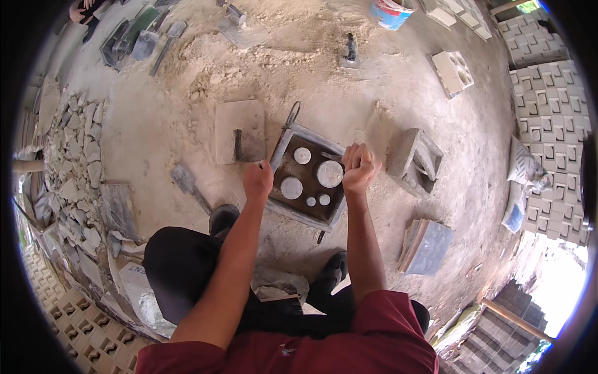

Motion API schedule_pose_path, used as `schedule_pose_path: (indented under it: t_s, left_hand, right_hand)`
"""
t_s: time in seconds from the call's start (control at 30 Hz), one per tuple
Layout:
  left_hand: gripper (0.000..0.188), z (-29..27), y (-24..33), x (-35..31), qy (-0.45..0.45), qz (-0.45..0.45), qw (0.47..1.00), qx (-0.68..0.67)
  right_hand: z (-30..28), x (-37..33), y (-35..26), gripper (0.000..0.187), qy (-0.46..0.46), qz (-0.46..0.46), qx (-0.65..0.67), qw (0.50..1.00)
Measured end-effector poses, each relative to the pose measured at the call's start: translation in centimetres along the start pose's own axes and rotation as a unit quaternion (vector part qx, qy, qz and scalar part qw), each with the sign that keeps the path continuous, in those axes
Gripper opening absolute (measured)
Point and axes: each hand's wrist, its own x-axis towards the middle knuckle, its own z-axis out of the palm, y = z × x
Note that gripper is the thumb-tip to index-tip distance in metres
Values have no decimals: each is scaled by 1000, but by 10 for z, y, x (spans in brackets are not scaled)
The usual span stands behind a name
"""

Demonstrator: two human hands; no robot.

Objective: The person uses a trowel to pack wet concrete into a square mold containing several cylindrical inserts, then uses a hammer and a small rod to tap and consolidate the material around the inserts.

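A square mould frame [300,218] lies on the ground between my feet, turned slightly. Several pale round discs of different sizes, among them a large disc [329,174], stand inside on its brown bed. My left hand [258,179] is closed in a fist at the frame's left side. At the right side my right hand [360,167] is closed too, by the upper right corner. A short grey strip [328,156] shows beside its knuckles, inside the frame. What either fist grips is hidden. A looped metal rod [293,114] sticks out at the top corner.
Left of the mould lie a flat board with a handle [240,132] and a trowel [190,186]. An open box-like mould [416,163] and leaning slabs [425,247] are on the right. Rubble [78,168] lines the left; patterned blocks [551,124] are stacked far right.
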Motion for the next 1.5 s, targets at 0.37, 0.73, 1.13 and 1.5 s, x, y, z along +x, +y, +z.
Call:
schedule_pose_path:
  t_s: [0.37,0.73,1.13,1.5]
  left_hand:
    - [47,4,-11,10,-11,-17,1000,16]
    - [44,6,1,4,4,11,1000,5]
    - [45,-2,-8,5,15,16,1000,2]
    - [45,3,-7,4,15,17,1000,2]
  right_hand:
    - [-26,-1,-33,35,84,-10,42,996]
    - [-37,-11,-12,37,118,-45,-28,992]
    - [-10,-1,-8,35,101,-72,-39,992]
    - [7,1,11,35,88,-85,-70,990]
